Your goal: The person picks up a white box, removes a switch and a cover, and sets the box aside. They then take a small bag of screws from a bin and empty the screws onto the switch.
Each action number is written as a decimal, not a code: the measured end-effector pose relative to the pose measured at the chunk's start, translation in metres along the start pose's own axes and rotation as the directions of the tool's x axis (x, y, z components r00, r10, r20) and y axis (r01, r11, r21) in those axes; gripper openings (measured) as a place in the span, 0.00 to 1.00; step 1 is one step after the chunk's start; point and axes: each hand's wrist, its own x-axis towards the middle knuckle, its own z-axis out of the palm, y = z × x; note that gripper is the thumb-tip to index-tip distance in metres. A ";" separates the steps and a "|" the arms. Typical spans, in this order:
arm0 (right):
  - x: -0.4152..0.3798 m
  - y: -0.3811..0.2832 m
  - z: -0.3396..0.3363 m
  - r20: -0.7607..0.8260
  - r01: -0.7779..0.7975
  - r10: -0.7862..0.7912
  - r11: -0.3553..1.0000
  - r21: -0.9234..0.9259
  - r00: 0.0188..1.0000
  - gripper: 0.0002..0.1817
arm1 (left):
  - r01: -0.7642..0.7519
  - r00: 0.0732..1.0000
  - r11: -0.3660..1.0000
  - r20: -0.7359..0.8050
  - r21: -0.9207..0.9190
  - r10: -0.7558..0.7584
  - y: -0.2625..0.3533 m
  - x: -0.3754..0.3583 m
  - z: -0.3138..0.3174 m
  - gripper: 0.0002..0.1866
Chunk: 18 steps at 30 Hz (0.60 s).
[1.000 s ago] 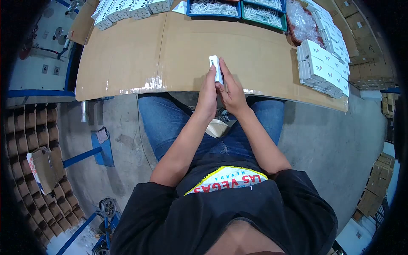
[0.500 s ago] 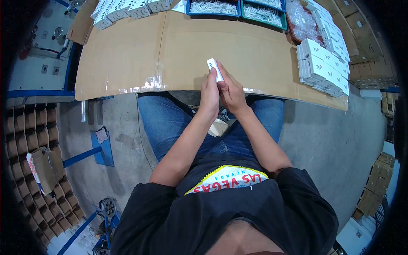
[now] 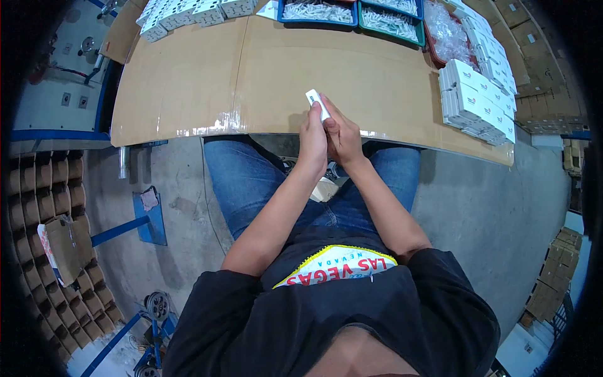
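Observation:
A small white box (image 3: 318, 104) is held between my two hands just over the front edge of the cardboard-covered table (image 3: 182, 81). My left hand (image 3: 312, 139) is closed round its left side, with the thumb on the upper face. From the right, my right hand (image 3: 343, 135) wraps the same box, its fingers along the side and its thumb near the lower end. The box is tilted, its far end pointing up and slightly left. The palms hide its lower end.
White boxes (image 3: 480, 103) are stacked at the table's right. More white boxes (image 3: 182, 14) line the back left. Blue (image 3: 319, 25) and green (image 3: 392, 34) trays of small white pieces stand at the back, beside a red bin with clear plastic bags (image 3: 447, 34).
Both hands and the box have barely moved; the box's top sits slightly lower in view. The grip on it looks the same.

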 end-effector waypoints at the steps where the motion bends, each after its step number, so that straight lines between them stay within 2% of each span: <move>1: 0.000 -0.001 0.000 0.000 -0.016 0.016 1.000 0.015 1.000 0.32 | -0.010 1.000 1.000 0.008 -0.009 0.010 -0.002 0.002 -0.002 0.26; 6: -0.003 0.001 0.000 0.004 -0.043 0.043 0.998 0.043 0.999 0.31 | -0.019 1.000 1.000 0.000 0.000 0.019 -0.002 -0.001 -0.001 0.26; 8: -0.004 0.004 -0.003 0.076 -0.186 0.179 0.977 0.100 0.981 0.33 | 0.009 1.000 1.000 -0.008 -0.026 -0.009 -0.002 -0.001 -0.001 0.27; 12: 0.003 -0.003 -0.004 0.033 -0.079 0.076 0.993 0.086 0.997 0.34 | 0.043 0.999 0.998 -0.022 -0.043 -0.044 0.006 -0.005 0.003 0.27; 14: 0.004 -0.008 -0.011 0.122 -0.223 0.206 0.963 0.151 0.971 0.36 | 0.031 0.999 0.999 0.022 -0.031 -0.030 0.007 -0.005 0.005 0.26; 15: 0.003 -0.003 -0.008 0.121 -0.223 0.206 0.963 0.151 0.971 0.36 | 0.032 0.999 0.999 0.022 -0.030 -0.031 0.007 -0.004 0.003 0.26; 17: 0.001 0.013 -0.003 0.054 -0.095 0.084 0.965 0.244 0.995 0.39 | 0.096 0.994 0.995 0.055 0.016 -0.097 0.008 0.000 -0.003 0.25; 18: 0.000 0.012 -0.004 0.054 -0.095 0.084 0.965 0.243 0.995 0.39 | 0.097 0.994 0.995 0.055 0.016 -0.098 0.012 -0.003 -0.002 0.25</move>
